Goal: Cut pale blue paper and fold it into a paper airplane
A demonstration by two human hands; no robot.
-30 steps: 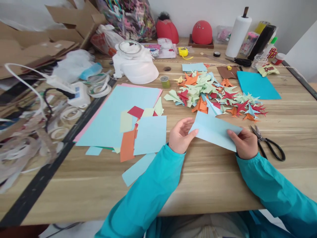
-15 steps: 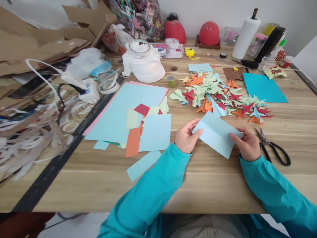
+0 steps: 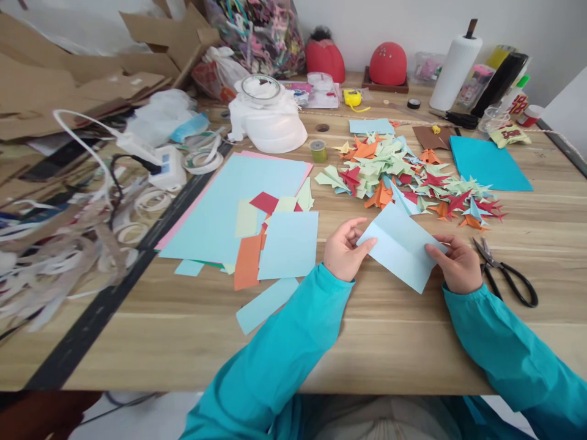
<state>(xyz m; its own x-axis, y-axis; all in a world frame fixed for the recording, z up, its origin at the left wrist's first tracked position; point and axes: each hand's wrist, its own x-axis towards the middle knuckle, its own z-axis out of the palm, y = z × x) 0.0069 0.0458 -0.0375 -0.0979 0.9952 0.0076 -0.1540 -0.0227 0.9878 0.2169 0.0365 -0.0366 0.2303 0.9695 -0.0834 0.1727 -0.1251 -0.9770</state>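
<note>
Between my hands is a light blue sheet of paper (image 3: pixel 401 244) with a crease across its middle, held tilted above the table. My left hand (image 3: pixel 345 247) pinches its left corner, thumb on top. At the right corner my right hand (image 3: pixel 457 263) grips it, also with the thumb on top. Just beyond the sheet lies a heap of folded paper cranes (image 3: pixel 389 162) in green, orange, red and blue. A pair of scissors (image 3: pixel 507 272) with black handles rests beside my right hand. Left of my left hand lies another light blue sheet (image 3: pixel 288 245).
Large coloured sheets (image 3: pixel 206 208) and paper scraps (image 3: pixel 246 263) cover the table's left middle. A teal sheet (image 3: pixel 490 162) lies at the right. Behind stand a small spool (image 3: pixel 318 151), a white bundle (image 3: pixel 270 122) and a white roll (image 3: pixel 455 73). Tangled strips (image 3: pixel 68 256) and cardboard (image 3: pixel 92 67) fill the far left.
Almost nothing differs. The paper stays between both hands with only a very slight shift, and the view has moved a touch.
</note>
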